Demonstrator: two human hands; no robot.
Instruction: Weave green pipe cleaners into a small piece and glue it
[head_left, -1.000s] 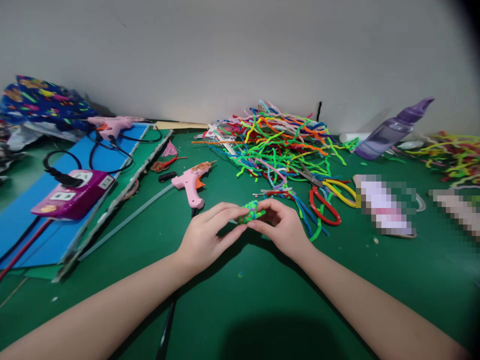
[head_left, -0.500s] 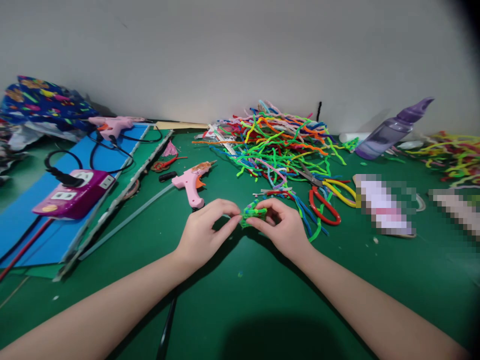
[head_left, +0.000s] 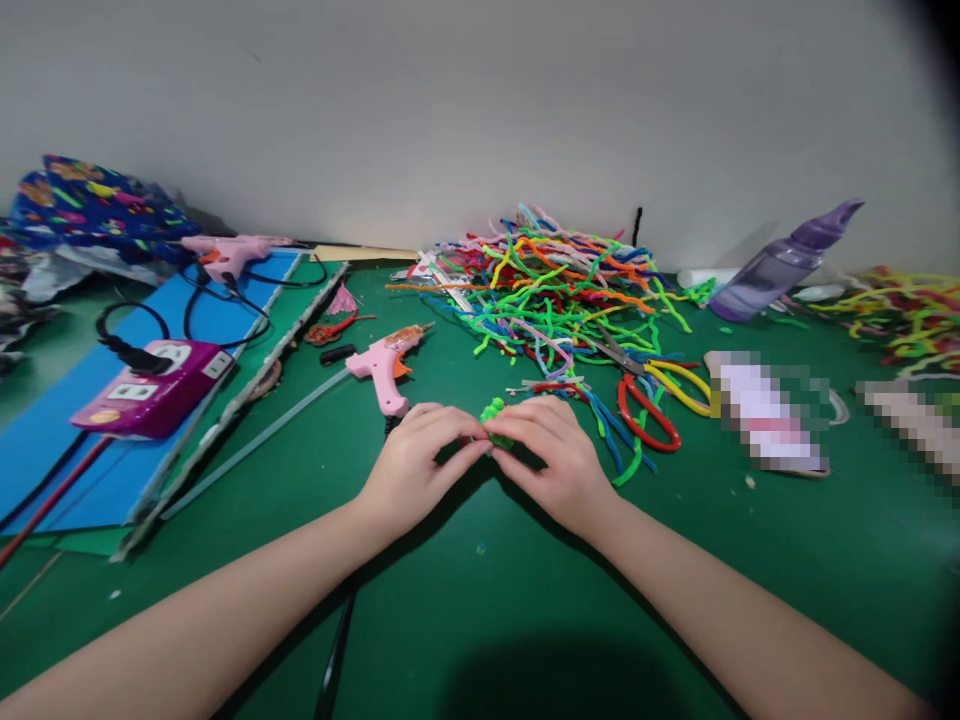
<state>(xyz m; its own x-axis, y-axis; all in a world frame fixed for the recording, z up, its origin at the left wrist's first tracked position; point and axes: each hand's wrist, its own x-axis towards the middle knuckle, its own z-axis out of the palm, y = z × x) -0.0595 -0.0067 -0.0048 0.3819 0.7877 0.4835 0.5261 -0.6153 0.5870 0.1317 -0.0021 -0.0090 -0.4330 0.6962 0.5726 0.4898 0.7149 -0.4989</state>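
Note:
Fingertips of both hands meet over the middle of the green table, around a small bright green pipe-cleaner piece [head_left: 493,410]. My left hand [head_left: 424,455] pinches it from the left with thumb and fingers. From the right, my right hand [head_left: 559,455] pinches it too, its fingers covering most of the piece. Just beyond my left hand lies a pink glue gun [head_left: 384,370] with a long pale glue stick in its back. Behind my right hand spreads a heap of coloured pipe cleaners [head_left: 555,280]. Scissors [head_left: 649,410] with one red and one yellow handle lie to its right.
On the left, a purple power strip [head_left: 154,390] with cords rests on a blue board [head_left: 45,450]. A second pink glue gun [head_left: 225,255] lies behind it. At right are a purple bottle [head_left: 780,260], a blurred-out flat object [head_left: 769,415] and more pipe cleaners [head_left: 900,315].
My right hand's fingers have closed further over the green piece and moved left, so less of it shows. Both hands' fingertips are now closer together.

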